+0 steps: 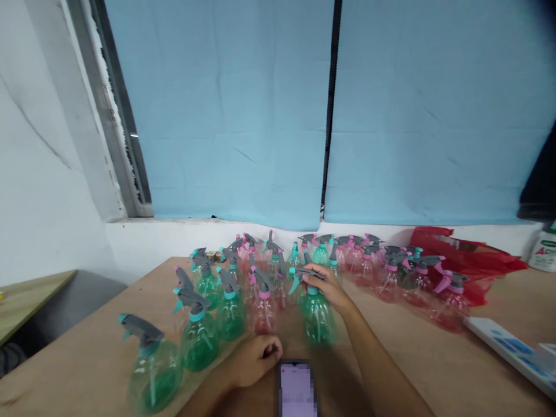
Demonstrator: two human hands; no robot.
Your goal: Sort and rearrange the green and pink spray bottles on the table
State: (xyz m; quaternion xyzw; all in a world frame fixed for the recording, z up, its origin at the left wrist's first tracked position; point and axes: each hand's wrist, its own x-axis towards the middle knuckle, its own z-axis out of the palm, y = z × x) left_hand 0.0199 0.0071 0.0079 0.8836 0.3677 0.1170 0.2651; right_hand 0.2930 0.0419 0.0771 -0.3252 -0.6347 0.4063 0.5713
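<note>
My right hand (325, 282) is wrapped round the grey spray head of a green spray bottle (318, 318), which stands upright near the middle of the table. Its turquoise trigger points left. My left hand (259, 359) rests on the tabletop in a loose curl, with nothing visible in its fingers. Just behind it stands a pink spray bottle (264, 313). A green spray bottle (200, 341) and another green spray bottle (156, 376) are to its left. Between my forearms lies a phone (298, 391) with its screen lit.
Several more pink and green spray bottles crowd the back of the wooden table (91, 341). A red plastic bag (469, 260) lies at the back right, near a white container (544, 250). A white and blue flat box (512, 347) lies at the right. Blue curtains (234, 116) hang behind.
</note>
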